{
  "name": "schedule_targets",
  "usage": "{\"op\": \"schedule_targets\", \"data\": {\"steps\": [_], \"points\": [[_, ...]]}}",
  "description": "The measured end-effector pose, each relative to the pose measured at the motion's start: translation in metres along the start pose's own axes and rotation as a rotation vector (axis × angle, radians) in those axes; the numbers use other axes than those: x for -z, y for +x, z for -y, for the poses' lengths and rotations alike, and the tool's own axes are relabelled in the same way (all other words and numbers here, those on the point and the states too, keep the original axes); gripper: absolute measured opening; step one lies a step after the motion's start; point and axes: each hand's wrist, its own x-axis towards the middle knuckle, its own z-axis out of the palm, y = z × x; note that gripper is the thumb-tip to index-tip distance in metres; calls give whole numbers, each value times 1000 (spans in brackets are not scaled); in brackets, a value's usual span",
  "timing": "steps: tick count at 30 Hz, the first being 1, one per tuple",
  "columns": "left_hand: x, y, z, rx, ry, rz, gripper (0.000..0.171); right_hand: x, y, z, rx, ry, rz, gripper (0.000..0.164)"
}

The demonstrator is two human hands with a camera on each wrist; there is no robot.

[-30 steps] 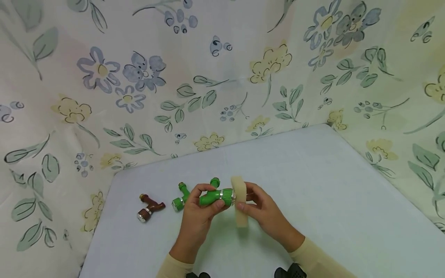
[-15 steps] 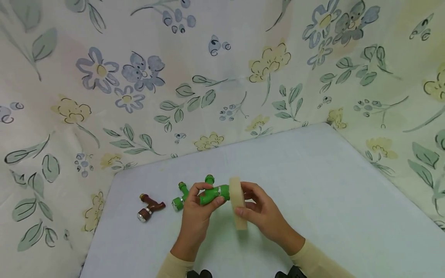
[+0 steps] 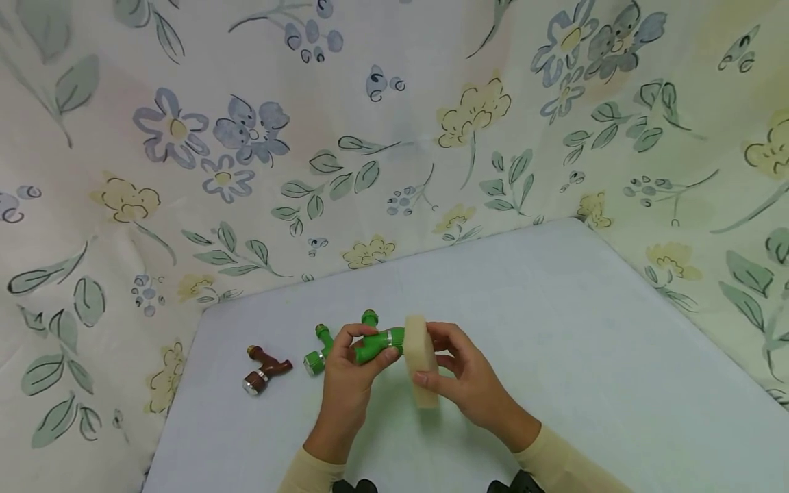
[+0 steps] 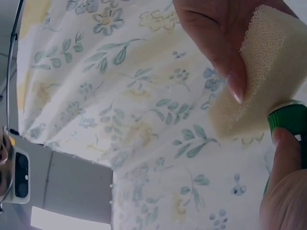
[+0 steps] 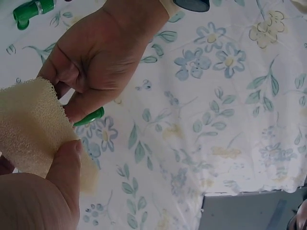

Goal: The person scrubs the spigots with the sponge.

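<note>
My left hand [image 3: 348, 387] grips a green plastic tap [image 3: 372, 347] by its body, with the thumb along its near side. The ribbed knob end points right, against a cream sponge block [image 3: 421, 363]. The fingers and thumb of my right hand [image 3: 471, 376] pinch that sponge, which stands on edge. In the left wrist view the green knob [image 4: 290, 117] meets the flat side of the sponge [image 4: 271, 72]. From the right wrist, the sponge [image 5: 31, 120] hides most of the tap; only a green tip [image 5: 90, 117] shows below the left hand.
A second green tap [image 3: 317, 357] lies on the white table [image 3: 592, 342], partly behind the left hand. Farther left is a brown tap [image 3: 265, 370]. Flower-patterned cloth [image 3: 401, 137] rises behind and beside the table.
The sponge has shifted slightly left against the tap's knob end, so its silver rim is now covered in the head view. The tap has tilted a little. Both other taps stay put.
</note>
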Motion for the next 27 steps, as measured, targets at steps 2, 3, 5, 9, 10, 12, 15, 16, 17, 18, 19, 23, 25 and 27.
{"op": "schedule_targets", "data": {"steps": [2,3,5,9,10,12,15,16,17,18,19,23,25,27], "points": [[0,-1,-1,0,-5,4,51,0,1,-1,-1,-7,0,59],[-1,-1,-1,3,-7,6,51,0,1,-2,-1,-7,-3,58],[-1,-2,-2,8,-4,10,49,1,2,-4,-5,0,-6,57],[-1,-4,-5,18,9,22,48,4,5,-7,-39,14,-21,53],[-1,-4,-5,17,11,26,48,4,6,-8,-50,16,-23,52],[0,-5,-5,16,9,36,47,5,7,-8,-68,15,-27,51],[1,-5,-5,13,8,45,46,5,7,-9,-82,14,-27,48],[1,-5,-5,10,7,48,46,5,7,-9,-84,18,-26,48],[1,-5,-5,9,6,51,45,5,7,-11,-86,20,-26,48],[1,-5,-4,8,7,52,45,6,7,-13,-87,23,-27,48],[1,-5,-4,6,8,53,45,6,6,-16,-87,28,-25,48],[1,-5,-4,-1,2,63,45,7,4,-29,-88,45,-17,48],[0,-5,-3,-4,-11,71,45,7,3,-35,-84,52,-11,48],[1,-5,-3,-5,-27,78,46,6,3,-38,-76,62,-5,48]]}}
